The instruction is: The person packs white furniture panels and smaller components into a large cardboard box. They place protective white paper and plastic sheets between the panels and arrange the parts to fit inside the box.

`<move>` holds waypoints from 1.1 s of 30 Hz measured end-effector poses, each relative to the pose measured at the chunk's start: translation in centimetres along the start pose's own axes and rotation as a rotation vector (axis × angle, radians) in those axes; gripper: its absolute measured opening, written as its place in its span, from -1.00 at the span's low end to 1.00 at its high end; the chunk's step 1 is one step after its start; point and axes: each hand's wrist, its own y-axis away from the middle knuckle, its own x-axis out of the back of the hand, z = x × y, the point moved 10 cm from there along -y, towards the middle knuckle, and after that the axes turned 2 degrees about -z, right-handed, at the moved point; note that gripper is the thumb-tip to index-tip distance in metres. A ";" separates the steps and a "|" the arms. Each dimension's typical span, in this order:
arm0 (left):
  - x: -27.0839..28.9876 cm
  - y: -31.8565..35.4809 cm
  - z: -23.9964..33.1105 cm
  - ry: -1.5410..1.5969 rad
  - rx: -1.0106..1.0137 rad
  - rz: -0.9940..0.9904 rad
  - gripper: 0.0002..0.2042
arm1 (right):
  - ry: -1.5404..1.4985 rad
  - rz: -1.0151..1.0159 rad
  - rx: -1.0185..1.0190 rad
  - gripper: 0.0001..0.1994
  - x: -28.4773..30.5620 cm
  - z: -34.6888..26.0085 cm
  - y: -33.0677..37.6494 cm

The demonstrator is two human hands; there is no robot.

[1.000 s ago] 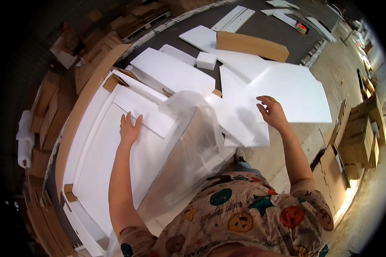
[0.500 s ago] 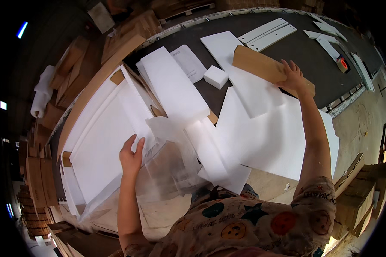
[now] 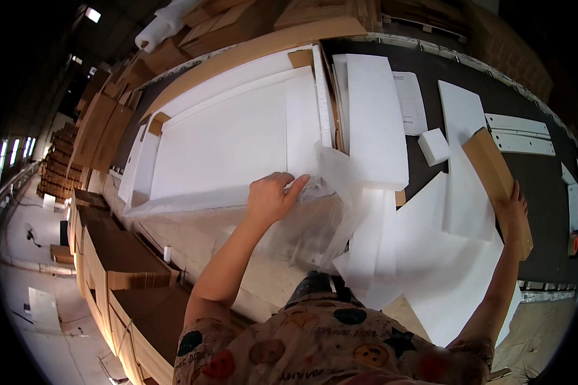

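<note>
In the head view, the right hand (image 3: 512, 210) lies on the brown cardboard piece (image 3: 491, 168), atop white sheets (image 3: 464, 147); whether its fingers grip, I cannot tell. The left hand (image 3: 270, 197), grip also unclear, meets the plastic film (image 3: 327, 224). Handling the cardboard seems in hand; shifting it calls for a firm hold. A second ago, the right hand hung clear.

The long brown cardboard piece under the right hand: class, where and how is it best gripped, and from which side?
Grip the long brown cardboard piece across its narrow width around mid-length, probably coming from above and squeezing the two long edges: it is long and slender, and its upper face lies exposed beyond the right hand, which rests across it.
</note>
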 end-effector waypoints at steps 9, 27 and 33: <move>0.2 0.8 -0.6 0.059 0.030 -0.025 -0.54 | 0.070 0.070 0.092 -0.19 -0.2 -3.0 -1.0; 17.3 28.3 -41.5 0.694 0.799 1.042 -0.83 | -1.649 -0.380 0.146 -0.36 1.5 -32.2 31.3; 11.4 41.7 -66.8 0.860 1.384 0.859 -0.04 | -1.374 -0.332 0.127 -0.26 1.4 -37.4 34.2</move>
